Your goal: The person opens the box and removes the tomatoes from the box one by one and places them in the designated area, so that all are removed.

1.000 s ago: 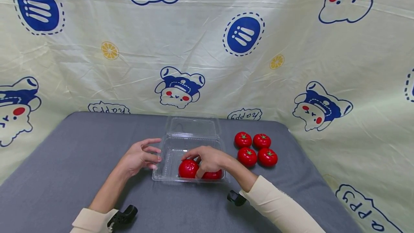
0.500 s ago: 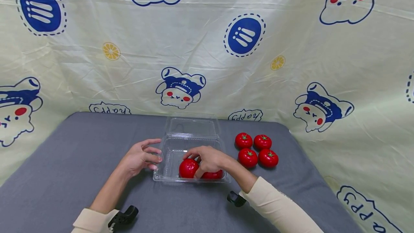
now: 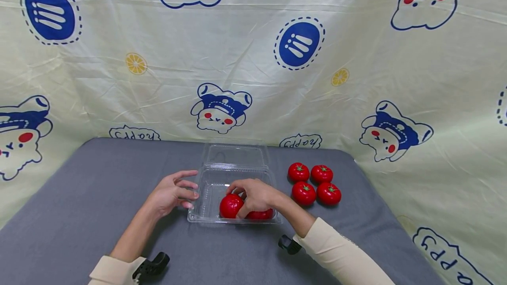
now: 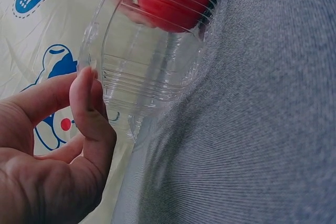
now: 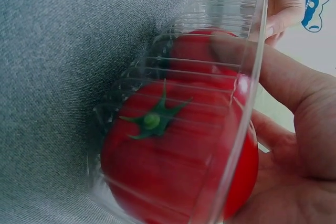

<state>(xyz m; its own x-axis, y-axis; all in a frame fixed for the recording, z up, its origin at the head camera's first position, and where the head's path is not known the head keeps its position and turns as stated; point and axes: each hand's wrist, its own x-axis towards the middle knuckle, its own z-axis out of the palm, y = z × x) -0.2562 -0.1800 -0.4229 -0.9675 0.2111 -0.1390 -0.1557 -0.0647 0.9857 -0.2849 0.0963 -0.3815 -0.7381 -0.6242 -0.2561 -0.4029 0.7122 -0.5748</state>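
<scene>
A clear plastic clamshell container (image 3: 210,221) lies with its lid (image 3: 235,155) folded back. Two red tomatoes are inside along the near side. My right hand (image 3: 256,196) reaches in and grips the left tomato (image 3: 229,208) between thumb and fingers. The right tomato (image 5: 173,156) shows its green calyx through the clear wall in the right wrist view; from the head, my right hand partly covers it. My left hand (image 3: 171,195) is at the container's left side, fingers loosely bent, fingertips (image 4: 86,77) at the rim in the left wrist view.
Several more red tomatoes (image 3: 314,184) sit in a cluster on the grey cloth-covered table (image 3: 119,175), right of the container. A printed curtain (image 3: 253,47) hangs behind the table. Black wrist mounts (image 3: 152,266) stick out from both cuffs.
The gripped tomato and the fingers round it have shifted very slightly to the right. My left hand stays at the container's side.
</scene>
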